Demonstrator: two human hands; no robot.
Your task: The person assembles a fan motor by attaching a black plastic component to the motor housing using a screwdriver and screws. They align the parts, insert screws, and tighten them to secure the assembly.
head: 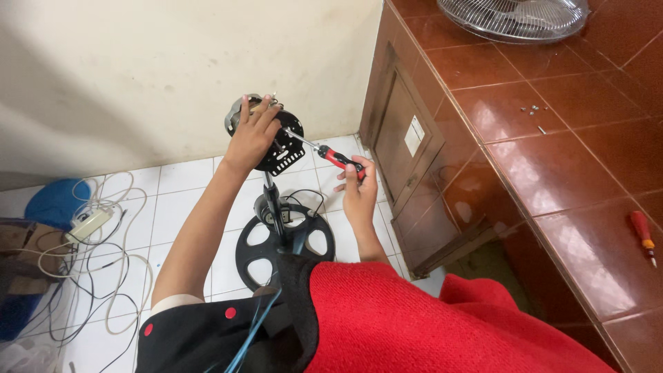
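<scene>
1. Left hand (pixel 253 131) is clamped over the top of the fan motor housing (pixel 271 138), fingers spread across the round black body, steadying it. The motor sits at the head of the stand pole (pixel 274 200), just off the wall.
2. Right hand (pixel 357 193) grips the red handle of the screwdriver (pixel 330 155), fingers closed round it. The shaft runs up and left, tip on the motor's perforated black plate, just beside the left hand's fingers.
3. The pole drops to a round black spoked fan base (pixel 284 249) on the white tiled floor (pixel 186 186).
4. Edges: cream wall (pixel 138 69) close behind the motor; brown cabinet door (pixel 404 138) just to the right of the right hand. The work sits in the corner between the two, with little side room on the right.
5. The red tiled desk (pixel 552 138) runs along the right, its front edge well to the right of the hands.
6. On the desk: wire fan guard (pixel 514 17) at the far end, partly out of frame; a few small loose screws (pixel 533 109) mid-surface; a second red-handled screwdriver (pixel 644 235) near the right frame edge. All are well apart from each other.
7. Floor left: tangle of cables (pixel 90 276) with a power strip (pixel 88 222), a blue round object (pixel 55 200) behind it. Well apart from the fan base; bare tile between.
8. Red and black clothing (pixel 414 324) fills the bottom of the view and hides the floor nearest the person.
</scene>
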